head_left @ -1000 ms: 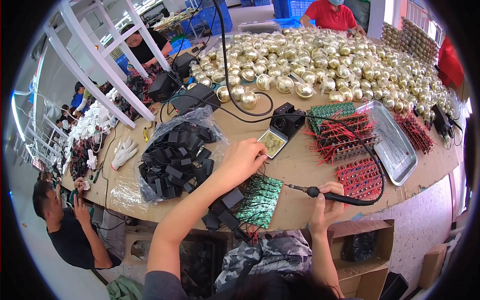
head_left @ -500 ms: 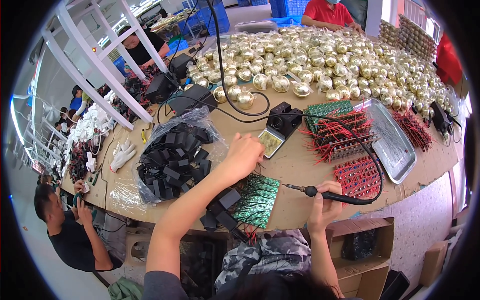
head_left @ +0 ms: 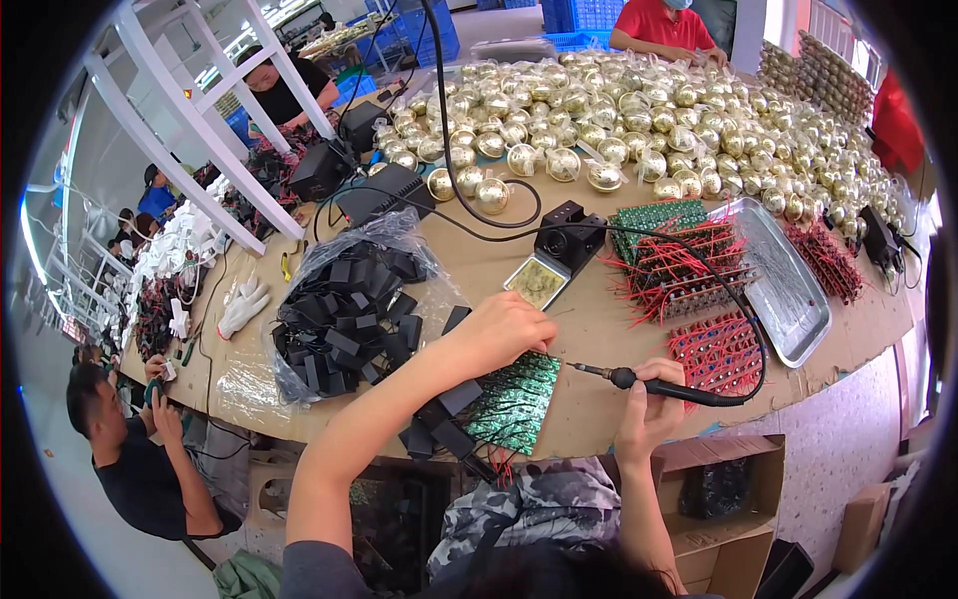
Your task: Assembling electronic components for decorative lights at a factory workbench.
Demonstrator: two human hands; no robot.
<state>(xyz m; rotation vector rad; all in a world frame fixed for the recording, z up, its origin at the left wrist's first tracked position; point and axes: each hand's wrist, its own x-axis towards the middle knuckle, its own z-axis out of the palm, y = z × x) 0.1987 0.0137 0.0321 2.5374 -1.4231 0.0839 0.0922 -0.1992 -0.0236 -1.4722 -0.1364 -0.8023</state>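
My right hand point(head_left: 648, 411) grips a soldering iron point(head_left: 664, 389), its tip pointing left, close to the right edge of a green circuit board panel point(head_left: 514, 407). Thin black wires run across that panel. Over its far edge is my left hand point(head_left: 507, 331), fingers bent down and together; what they pinch is hidden. Black boxes point(head_left: 439, 424) with wires lie along the panel's left side, partly under my left forearm. Another black box point(head_left: 458, 317) shows just beyond that forearm. The soldering iron stand point(head_left: 569, 240) with its sponge tray point(head_left: 537, 283) sits beyond my left hand.
A plastic bag of black boxes point(head_left: 344, 309) lies left. Right are red-wired boards point(head_left: 689, 265), more boards point(head_left: 716, 354) and a metal tray point(head_left: 793, 290). Gold balls point(head_left: 619, 120) cover the far table. The iron's cable point(head_left: 753, 339) loops at right. Other people point(head_left: 145, 449) work nearby.
My left hand has come nearer, from beside the sponge tray to the panel's far edge. A black box beyond my forearm has come into sight. My right hand and the iron have barely moved.
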